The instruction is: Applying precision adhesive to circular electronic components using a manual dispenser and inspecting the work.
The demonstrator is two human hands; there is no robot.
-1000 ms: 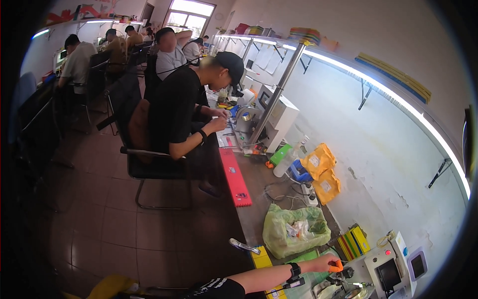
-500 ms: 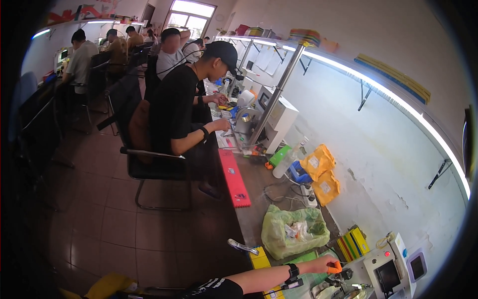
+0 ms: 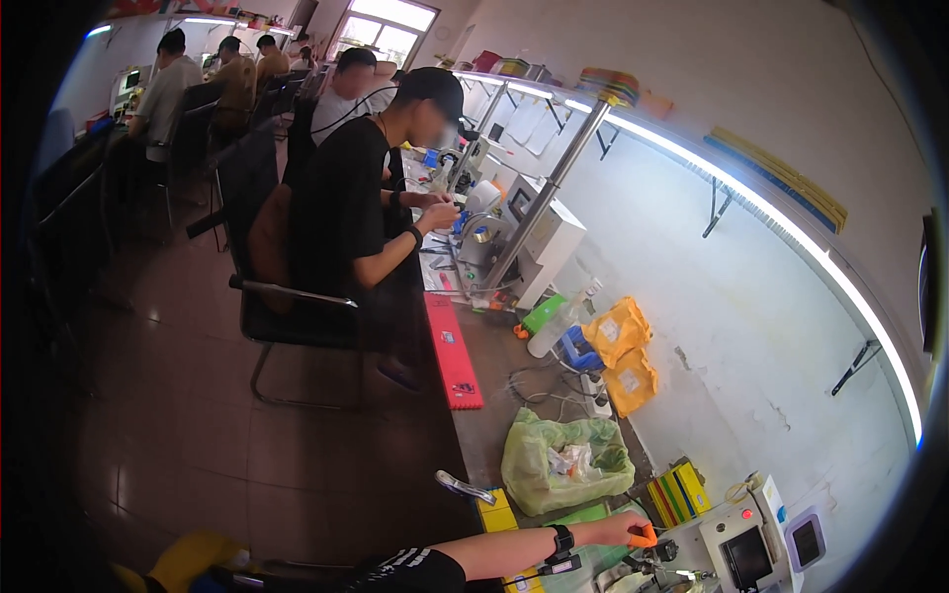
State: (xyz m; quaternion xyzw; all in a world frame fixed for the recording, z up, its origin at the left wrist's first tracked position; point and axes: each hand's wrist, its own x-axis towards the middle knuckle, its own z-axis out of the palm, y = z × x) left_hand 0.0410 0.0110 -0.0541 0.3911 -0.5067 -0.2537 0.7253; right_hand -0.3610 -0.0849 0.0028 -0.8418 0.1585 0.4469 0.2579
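My left forearm, with a black sleeve and a black wristband [image 3: 562,541], stretches across the bench from the lower edge. At its end my left hand [image 3: 618,529] has its fingers bent together, with orange on the fingertips that looks like finger cots. Whatever they pinch, if anything, is too small to make out. The fingers are beside a metal fixture [image 3: 664,550] on a white bench machine [image 3: 714,534], which has a dark screen [image 3: 746,555] and a lit red light. My right hand is out of view.
A bin lined with a green bag [image 3: 529,474] stands beyond my forearm, near yellow-edged trays [image 3: 680,491]. Farther along lie a long red strip [image 3: 453,361], a clear bottle [image 3: 554,331] and orange packets [image 3: 628,381]. A co-worker in black [image 3: 341,198] sits at the same bench.
The view has shifted slightly, so the bench appears farther left. My left hand stays by the machine. The co-worker's two hands have come together above the bench.
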